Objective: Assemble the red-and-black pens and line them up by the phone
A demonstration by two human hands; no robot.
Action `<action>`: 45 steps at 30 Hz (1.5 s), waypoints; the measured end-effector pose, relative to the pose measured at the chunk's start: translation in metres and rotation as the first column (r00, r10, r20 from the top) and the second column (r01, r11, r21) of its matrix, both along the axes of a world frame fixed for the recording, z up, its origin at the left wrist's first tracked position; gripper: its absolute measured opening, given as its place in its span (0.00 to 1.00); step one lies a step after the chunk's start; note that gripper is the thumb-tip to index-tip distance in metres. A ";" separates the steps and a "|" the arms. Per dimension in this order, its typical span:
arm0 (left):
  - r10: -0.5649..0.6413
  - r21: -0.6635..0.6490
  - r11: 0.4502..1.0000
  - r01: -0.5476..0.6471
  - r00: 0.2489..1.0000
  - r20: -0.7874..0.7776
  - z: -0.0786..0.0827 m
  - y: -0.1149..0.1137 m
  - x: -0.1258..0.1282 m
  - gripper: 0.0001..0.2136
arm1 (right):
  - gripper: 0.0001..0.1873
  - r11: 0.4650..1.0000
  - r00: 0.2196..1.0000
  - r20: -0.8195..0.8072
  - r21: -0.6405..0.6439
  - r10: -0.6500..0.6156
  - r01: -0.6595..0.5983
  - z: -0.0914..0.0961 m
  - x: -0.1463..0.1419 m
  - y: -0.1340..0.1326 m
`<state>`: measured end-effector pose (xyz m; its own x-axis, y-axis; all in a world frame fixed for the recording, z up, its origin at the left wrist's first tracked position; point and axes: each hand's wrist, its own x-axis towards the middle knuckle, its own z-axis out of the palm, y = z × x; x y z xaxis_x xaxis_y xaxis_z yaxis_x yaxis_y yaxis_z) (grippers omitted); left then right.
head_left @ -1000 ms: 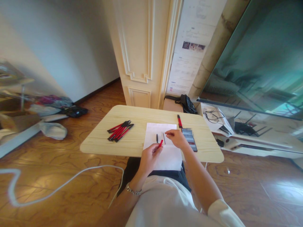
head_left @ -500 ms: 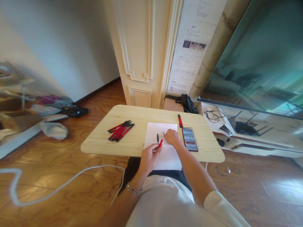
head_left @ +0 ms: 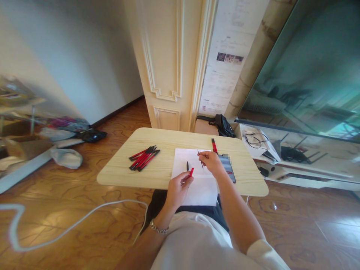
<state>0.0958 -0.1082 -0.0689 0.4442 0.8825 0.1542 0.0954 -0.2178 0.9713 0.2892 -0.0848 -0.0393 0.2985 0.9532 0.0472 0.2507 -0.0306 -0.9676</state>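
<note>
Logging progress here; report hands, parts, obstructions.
Left hand holding red tube; right hand pinching thin dark rod. Black piece on paper. Phone close, right of paper.

The left fingers [head_left: 183, 175] partly cover what is probably a red pen barrel [head_left: 191, 171].

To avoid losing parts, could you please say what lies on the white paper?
A small black piece lies there; paper beneath the left hand and right hand is hidden.

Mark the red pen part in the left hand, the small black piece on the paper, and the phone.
Red pen part [head_left: 191, 172], head view: its exposed end.
Small black piece [head_left: 187, 165], head view: middle of its length.
Phone [head_left: 228, 168], head view: uncovered part of its screen.
</note>
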 end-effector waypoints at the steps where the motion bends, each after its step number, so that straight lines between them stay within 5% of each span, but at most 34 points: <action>1: -0.003 -0.003 1.000 0.003 1.000 -0.001 0.000 0.000 0.001 0.17 | 0.15 0.999 0.997 -0.070 0.036 -0.018 0.021 0.007 -0.002 -0.003; 6: -0.009 0.005 1.000 0.009 1.000 -0.027 0.003 -0.002 0.002 0.14 | 0.17 0.981 0.962 -0.265 0.156 -0.069 0.113 0.038 -0.012 -0.016; 10: -0.006 0.031 1.000 0.007 0.999 -0.044 0.005 -0.002 0.002 0.13 | 0.17 0.975 0.959 -0.275 0.188 -0.067 0.122 0.045 -0.018 -0.018; 33: 0.007 0.005 1.000 -0.006 1.000 -0.014 -0.002 -0.001 0.001 0.13 | 0.13 0.993 0.998 -0.039 0.111 0.053 -0.048 0.010 -0.035 -0.027; 45: -0.001 0.004 1.000 0.002 1.000 -0.009 -0.003 0.000 0.000 0.13 | 0.11 0.992 0.995 0.057 0.091 0.082 -0.087 0.006 -0.038 -0.033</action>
